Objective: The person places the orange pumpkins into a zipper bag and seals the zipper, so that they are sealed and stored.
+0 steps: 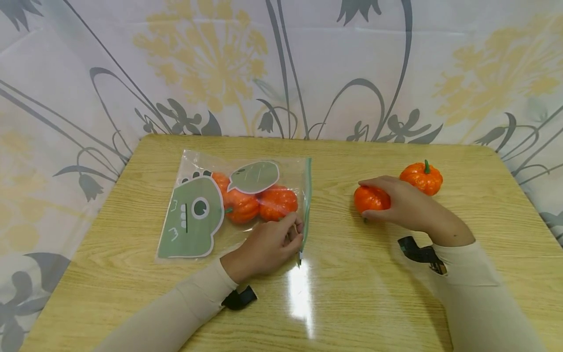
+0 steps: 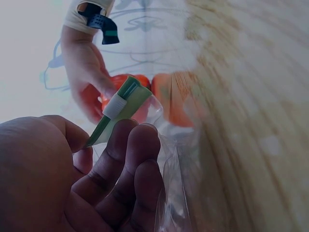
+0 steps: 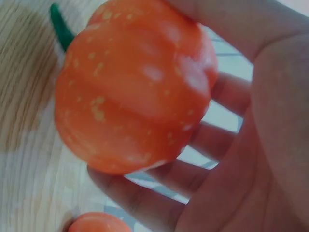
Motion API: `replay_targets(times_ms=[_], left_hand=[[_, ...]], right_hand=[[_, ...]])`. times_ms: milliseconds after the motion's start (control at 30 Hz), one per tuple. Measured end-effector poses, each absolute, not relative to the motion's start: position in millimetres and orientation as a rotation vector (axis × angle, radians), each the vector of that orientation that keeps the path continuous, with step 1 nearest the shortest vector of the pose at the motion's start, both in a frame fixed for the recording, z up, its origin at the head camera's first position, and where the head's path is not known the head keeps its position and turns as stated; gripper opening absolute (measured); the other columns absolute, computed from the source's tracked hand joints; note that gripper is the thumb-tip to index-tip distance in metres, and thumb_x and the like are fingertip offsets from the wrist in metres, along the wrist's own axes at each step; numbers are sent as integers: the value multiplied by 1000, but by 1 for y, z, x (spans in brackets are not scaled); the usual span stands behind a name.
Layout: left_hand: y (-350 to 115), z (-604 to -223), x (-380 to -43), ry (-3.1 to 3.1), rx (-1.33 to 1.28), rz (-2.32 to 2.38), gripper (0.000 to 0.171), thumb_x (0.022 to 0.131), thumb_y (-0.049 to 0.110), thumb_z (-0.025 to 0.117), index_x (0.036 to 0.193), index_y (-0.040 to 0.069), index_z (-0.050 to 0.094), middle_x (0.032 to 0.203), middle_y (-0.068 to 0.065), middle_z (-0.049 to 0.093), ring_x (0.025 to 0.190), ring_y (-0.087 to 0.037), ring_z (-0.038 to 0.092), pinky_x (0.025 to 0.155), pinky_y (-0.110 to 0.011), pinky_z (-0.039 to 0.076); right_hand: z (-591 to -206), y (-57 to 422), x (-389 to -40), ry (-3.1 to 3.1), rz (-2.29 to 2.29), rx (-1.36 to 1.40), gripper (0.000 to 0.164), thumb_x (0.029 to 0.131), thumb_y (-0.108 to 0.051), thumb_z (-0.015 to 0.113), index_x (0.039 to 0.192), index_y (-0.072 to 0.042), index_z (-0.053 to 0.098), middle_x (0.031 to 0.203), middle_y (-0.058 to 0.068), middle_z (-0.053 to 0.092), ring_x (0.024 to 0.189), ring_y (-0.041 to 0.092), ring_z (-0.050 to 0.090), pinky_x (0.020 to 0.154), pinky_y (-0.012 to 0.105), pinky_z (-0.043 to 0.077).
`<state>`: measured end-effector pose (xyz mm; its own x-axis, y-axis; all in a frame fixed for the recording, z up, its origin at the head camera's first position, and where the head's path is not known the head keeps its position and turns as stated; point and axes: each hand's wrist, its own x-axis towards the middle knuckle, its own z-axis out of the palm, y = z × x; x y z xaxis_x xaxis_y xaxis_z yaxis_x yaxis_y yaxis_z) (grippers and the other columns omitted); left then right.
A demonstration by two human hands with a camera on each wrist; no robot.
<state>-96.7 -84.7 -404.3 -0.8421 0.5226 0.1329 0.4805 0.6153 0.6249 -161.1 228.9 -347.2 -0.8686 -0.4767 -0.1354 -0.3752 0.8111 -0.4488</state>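
A clear zip bag [image 1: 283, 171] with a green dinosaur print lies flat on the table, holding small orange toy pumpkins [image 1: 279, 201]. My left hand [image 1: 268, 247] pinches the bag's edge at its lower right corner. Beside those fingers, the left wrist view shows a white slider [image 2: 115, 106] on the green zip strip. To the right, my right hand [image 1: 406, 205] grips another toy pumpkin [image 1: 371, 198], thumb on one side and fingers on the other. Its green stem [image 3: 60, 26] points away from the palm in the right wrist view.
Just behind the right hand, one more toy pumpkin [image 1: 420, 178] sits on the wooden table [image 1: 334, 293]. A patterned cloth [image 1: 303, 68] with grey and yellow flowers hangs along the table's back edge. Black straps [image 1: 239, 298] show at both wrists.
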Motion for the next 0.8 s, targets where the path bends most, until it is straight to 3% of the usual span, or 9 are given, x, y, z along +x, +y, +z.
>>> replay_targets(times_ms=[500, 800], left_hand=[[-84, -404, -97, 2770, 859, 1047, 9, 96, 21, 58, 103, 17, 55, 77, 12, 62, 67, 0, 56, 64, -21, 44], [-84, -403, -97, 2771, 847, 1036, 9, 96, 22, 58, 103, 17, 55, 77, 12, 62, 67, 0, 56, 65, -21, 44]], right_hand=[[-354, 217, -161, 2785, -701, -669, 70, 88, -40, 76, 146, -12, 48, 148, 18, 46, 129, 39, 51, 104, 61, 42], [-358, 207, -159, 2797, -766, -651, 69, 93, -43, 69, 149, -12, 44, 147, 18, 46, 126, 39, 52, 102, 59, 44]])
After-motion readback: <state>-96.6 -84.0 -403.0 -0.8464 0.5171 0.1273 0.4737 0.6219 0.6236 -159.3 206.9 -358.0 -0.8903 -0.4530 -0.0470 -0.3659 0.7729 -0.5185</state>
